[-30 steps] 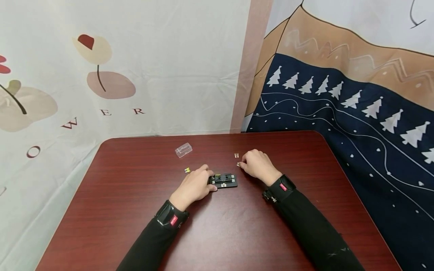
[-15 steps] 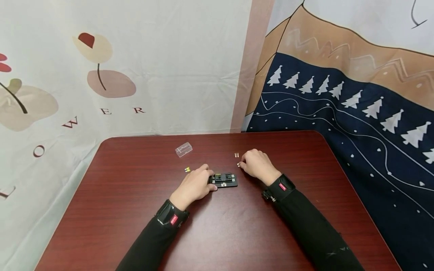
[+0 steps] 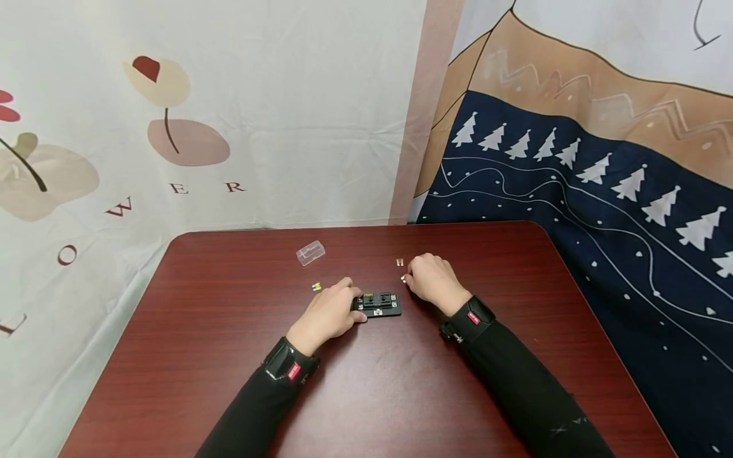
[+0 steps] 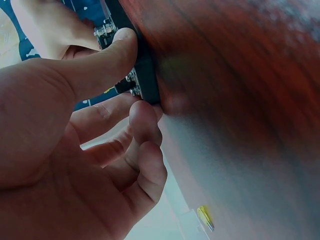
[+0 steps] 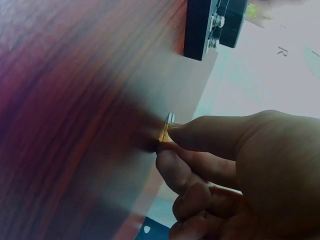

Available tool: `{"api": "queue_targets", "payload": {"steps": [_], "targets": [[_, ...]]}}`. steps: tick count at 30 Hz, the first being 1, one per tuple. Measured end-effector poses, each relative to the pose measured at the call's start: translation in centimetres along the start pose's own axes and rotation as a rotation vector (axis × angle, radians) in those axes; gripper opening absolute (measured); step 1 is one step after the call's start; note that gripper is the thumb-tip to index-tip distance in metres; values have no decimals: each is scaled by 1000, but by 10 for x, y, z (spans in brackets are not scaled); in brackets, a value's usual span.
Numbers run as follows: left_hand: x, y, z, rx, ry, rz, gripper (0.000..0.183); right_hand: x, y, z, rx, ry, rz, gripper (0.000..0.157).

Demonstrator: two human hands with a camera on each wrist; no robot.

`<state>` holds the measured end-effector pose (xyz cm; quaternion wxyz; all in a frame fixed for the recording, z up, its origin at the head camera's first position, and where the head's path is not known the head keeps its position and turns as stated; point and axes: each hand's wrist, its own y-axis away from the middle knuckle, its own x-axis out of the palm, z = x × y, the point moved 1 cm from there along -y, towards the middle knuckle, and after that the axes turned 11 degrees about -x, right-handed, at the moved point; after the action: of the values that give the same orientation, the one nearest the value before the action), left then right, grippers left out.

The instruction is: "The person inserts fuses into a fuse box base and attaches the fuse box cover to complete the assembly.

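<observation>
My left hand (image 3: 326, 315) grips the left end of a black fuse block (image 3: 385, 312) lying on the table. In the left wrist view its thumb (image 4: 125, 45) presses on the block's top, with the index finger at the near end. Screw terminals and raised black holders sit on the block. To the right of it, my right hand (image 3: 436, 280) pinches a small blade fuse (image 5: 164, 131) between thumb and index finger, low at the tabletop. That fuse has an amber body and a metal prong pointing out past the thumb.
Another small pale fuse (image 3: 399, 262) lies just behind the right hand. Yellow blade fuses (image 3: 316, 287) lie to the left of the left hand. Further back rests a clear plastic cover (image 3: 310, 253). Printed cloths (image 3: 309, 127) hang behind the table's far edge.
My right wrist has shifted slightly left, while its fingertips stay at the small fuse. The left hand and the fuse block have not moved.
</observation>
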<state>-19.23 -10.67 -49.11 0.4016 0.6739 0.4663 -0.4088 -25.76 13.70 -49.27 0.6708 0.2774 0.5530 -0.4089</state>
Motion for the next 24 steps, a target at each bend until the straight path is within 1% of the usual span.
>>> {"api": "queue_targets", "payload": {"steps": [9,11,16,24], "targets": [[0,0,-1,-3,-9,-2,51,2,1,0,3,3,-13,20],[0,1,-1,-1,-9,-1,52,3,1,0,8,3,-18,23],[0,1,-1,-4,-12,0,51,3,1,1,8,-6,-22,38],[1,1,-2,0,-14,-7,51,5,0,1,6,-2,-21,39]]}}
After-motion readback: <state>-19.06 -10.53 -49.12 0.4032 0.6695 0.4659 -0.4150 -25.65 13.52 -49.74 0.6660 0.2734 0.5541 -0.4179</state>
